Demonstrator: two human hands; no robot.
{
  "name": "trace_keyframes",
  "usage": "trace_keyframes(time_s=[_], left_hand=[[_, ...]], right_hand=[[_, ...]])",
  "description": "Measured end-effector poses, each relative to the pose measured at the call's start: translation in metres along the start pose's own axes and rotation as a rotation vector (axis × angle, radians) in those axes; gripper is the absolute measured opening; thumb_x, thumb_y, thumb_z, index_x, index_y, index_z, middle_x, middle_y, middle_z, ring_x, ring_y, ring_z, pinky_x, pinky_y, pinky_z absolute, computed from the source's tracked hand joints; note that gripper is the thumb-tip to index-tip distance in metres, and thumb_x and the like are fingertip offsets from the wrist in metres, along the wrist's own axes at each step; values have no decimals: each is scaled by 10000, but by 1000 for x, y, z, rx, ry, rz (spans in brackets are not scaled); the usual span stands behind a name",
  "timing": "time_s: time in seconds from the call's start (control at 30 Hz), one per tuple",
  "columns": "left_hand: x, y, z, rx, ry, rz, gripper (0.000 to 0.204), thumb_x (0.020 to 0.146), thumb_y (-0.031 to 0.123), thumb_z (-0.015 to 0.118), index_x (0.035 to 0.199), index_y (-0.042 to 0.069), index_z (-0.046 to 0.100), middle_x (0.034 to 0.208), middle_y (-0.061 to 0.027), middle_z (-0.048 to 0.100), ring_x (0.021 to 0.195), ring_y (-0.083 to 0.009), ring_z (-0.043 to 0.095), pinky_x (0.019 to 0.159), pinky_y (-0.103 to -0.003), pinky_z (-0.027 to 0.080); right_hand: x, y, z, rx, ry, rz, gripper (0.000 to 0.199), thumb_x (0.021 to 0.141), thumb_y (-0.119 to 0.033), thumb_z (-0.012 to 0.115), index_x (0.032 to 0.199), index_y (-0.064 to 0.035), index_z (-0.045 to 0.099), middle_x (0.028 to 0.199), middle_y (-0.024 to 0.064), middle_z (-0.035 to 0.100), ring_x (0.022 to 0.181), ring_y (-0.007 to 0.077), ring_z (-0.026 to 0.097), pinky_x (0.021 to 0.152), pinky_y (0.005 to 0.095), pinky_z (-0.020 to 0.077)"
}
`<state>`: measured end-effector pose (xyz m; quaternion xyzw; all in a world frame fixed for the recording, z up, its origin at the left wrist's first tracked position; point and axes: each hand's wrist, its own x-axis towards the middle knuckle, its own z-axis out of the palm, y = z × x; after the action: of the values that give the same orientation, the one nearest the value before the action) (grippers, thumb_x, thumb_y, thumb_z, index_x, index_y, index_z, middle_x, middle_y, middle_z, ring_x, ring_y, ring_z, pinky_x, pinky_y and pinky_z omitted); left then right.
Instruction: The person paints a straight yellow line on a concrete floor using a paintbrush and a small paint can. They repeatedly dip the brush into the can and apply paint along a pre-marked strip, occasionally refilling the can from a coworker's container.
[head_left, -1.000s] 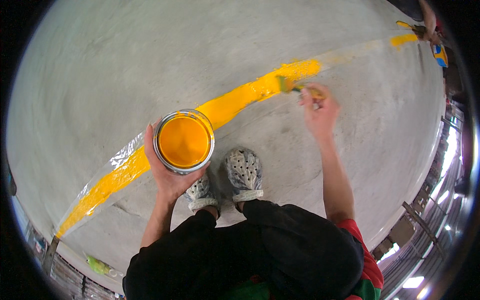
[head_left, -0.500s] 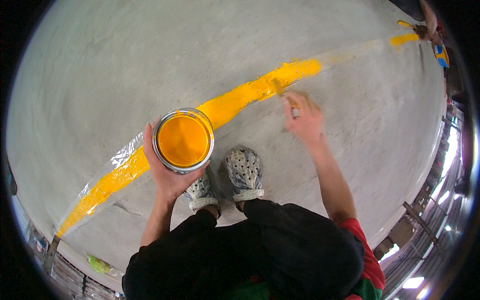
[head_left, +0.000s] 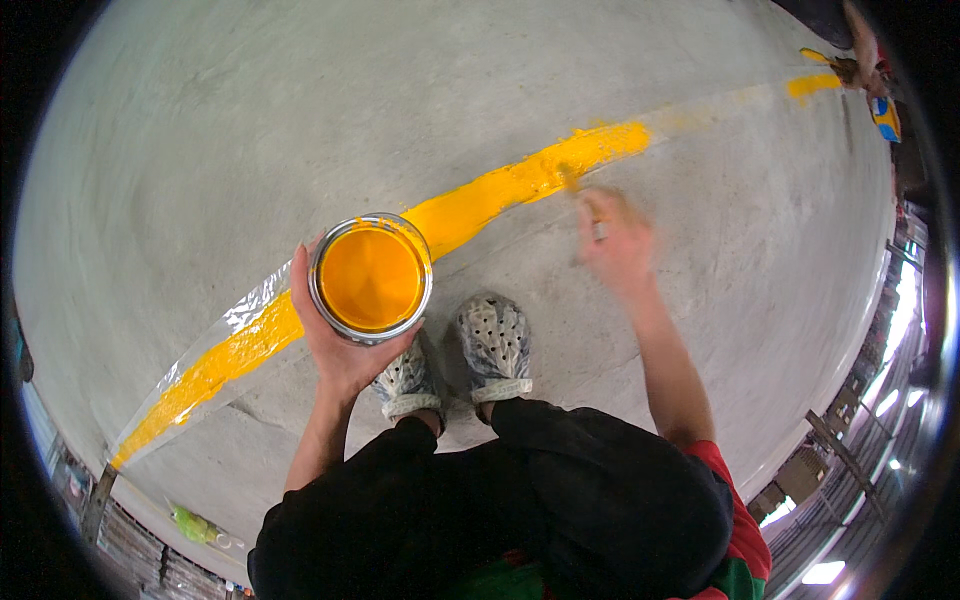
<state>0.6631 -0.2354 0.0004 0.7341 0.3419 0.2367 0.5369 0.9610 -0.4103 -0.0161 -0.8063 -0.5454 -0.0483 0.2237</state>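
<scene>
Hands [head_left: 338, 352], two, hold one can [head_left: 372, 278], one brush [head_left: 570, 180].

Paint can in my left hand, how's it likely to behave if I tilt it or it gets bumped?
The can probably feels fairly heavy, since yellow paint spans its width, though the depth is hidden. Its open top suggests it could slosh or spill when tilted. The shiny, metallic-looking rim suggests a stiff can.
</scene>
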Motion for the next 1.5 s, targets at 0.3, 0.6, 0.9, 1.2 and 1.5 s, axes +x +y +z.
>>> trace_keyframes(time_s=[0.3,0.6,0.9,1.2,1.5], left_hand=[[3,4,1,22,29,18,1348,592,287,956,1553,31,45,1462,-181,374,1344,-304,440,1125,-451,360],[2,2,3,-19,16,29,1347,592,275,957,1553,34,44,1462,-181,378,1347,-307,439,1130,-453,355],[7,4,0,62,63,11,1379,573,298,968,1555,30,37,1478,-182,352,1356,-306,427,1136,-458,345],[5,3,-10,70,102,-19,1378,577,332,965,1553,22,42,1464,-179,362,1343,-304,433,1143,-458,338],[4,3,-11,130,91,22,1373,576,346,964,1557,34,55,1504,-175,291,1372,-299,401,1138,-455,348]], right_hand=[[-4,-7,3,236,-148,209,175,866,-51,695,1033,-49,644,899,117,695,709,237,699,631,329,552],[5,-21,8,420,-81,101,179,897,-94,666,1063,-44,625,922,128,693,735,261,701,628,339,556],[-13,-72,33,328,-23,112,162,857,-62,697,1011,-51,648,854,102,687,714,215,696,650,312,547],[-12,-29,16,142,78,250,161,864,-80,673,1023,-66,648,907,109,691,729,283,688,662,342,558],[-35,-100,41,636,-66,229,203,844,-74,679,1043,-64,646,969,108,692,851,280,696,704,351,565]])
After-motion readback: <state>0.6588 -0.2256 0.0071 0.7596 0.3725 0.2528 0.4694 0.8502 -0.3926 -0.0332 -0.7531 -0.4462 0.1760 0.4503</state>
